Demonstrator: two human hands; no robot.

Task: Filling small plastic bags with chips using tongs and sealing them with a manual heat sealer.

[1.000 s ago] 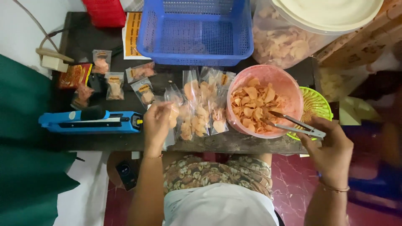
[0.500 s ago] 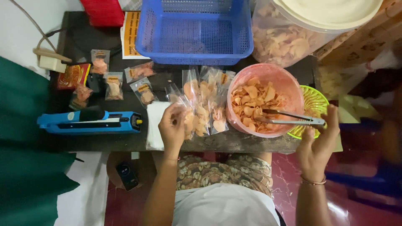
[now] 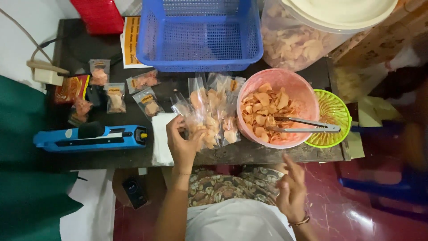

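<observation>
My left hand (image 3: 180,142) is at the near edge of the dark table (image 3: 267,154), fingers pinched together on a small clear plastic bag of crackers (image 3: 195,126). The grip sits on the bag's lower end; the rest of the bag leans up and away from the palm, onto the row of filled bags (image 3: 218,111) just beyond my fingertips.

My right hand (image 3: 292,189) is off the table, above my lap, fingers loosely apart and holding nothing. Ahead of it, metal tongs (image 3: 305,127) rest across the rim of the pink bowl (image 3: 307,96) and the green basket (image 3: 336,111), tips among the crackers in the bowl.

Handling judgement: the bag looks very light, thin and slick, so it should flop and slide under a loose pinch. The crackers inside look brittle; squeezing over them would likely crush them. Best hold is on empty film, at the open mouth or a bottom corner, not on the contents.

Left of my left hand: a white stack of paper or bags (image 3: 161,140) touching the wrist side, then a blue heat sealer (image 3: 91,137). Further out from the fingers: a blue crate (image 3: 200,33), a large clear tub of crackers (image 3: 303,38), and sealed labelled packets (image 3: 145,80).
</observation>
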